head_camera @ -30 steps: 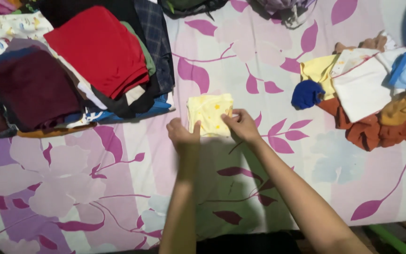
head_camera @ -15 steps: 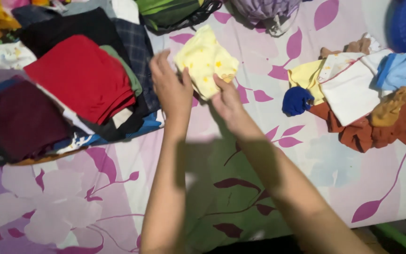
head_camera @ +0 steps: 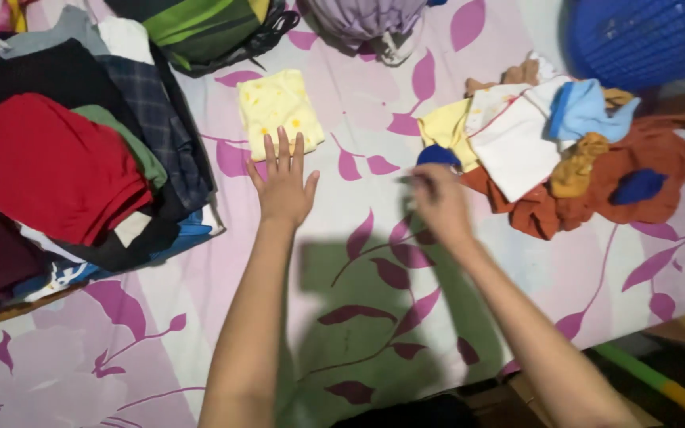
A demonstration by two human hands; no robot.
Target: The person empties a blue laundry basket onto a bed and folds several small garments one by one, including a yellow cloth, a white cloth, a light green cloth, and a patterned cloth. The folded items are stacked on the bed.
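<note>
Head view. Surface: a bed under a pink and white sheet printed with purple leaves and flowers.

Item 1: folded yellow garment, small, with orange spots, lying flat on the sheet just beyond the fingertips of the left hand. That hand rests palm down, fingers spread, its grip apart and holding nothing.

Item 2: unsorted heap of small clothes, white, blue, yellow and rust, ahead and to the outer side of the right hand. A dark blue piece sits just past its fingers. The hand is blurred; whether its grip is apart or together cannot be told.

Item 3: stack of folded clothes, red on top, well to the outer side of the left hand.

Item 4: blue basket, beyond the heap.

Handling note, as judgement: take one loose piece by an edge so the rest of the heap does not drag along, and keep the yellow fold undisturbed.
</note>
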